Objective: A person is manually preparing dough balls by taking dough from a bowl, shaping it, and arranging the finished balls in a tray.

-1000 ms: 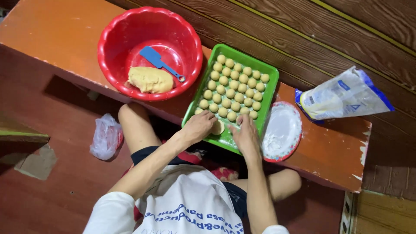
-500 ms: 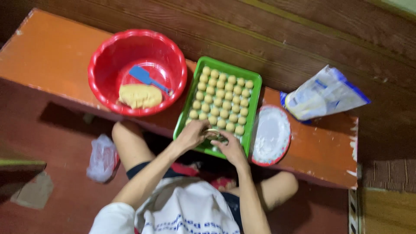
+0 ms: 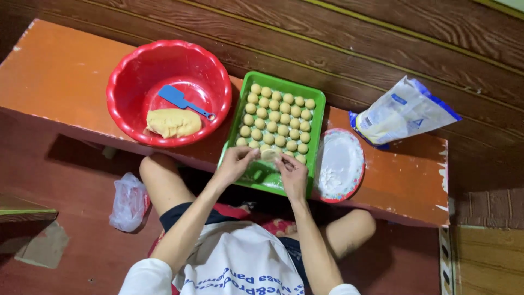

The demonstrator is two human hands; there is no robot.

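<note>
Both hands, the left hand (image 3: 233, 164) and right hand (image 3: 292, 173), pinch one pale dough piece (image 3: 269, 154) between fingertips over the near end of the green tray (image 3: 316, 131) on the bench (image 3: 60, 82); light, even pressure would likely keep it round like the dough balls (image 3: 277, 119) in rows.

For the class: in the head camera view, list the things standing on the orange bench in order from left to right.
Red basin holding a lump of dough and a blue scraper → green tray of dough balls → floured plate → flour bag.
</note>
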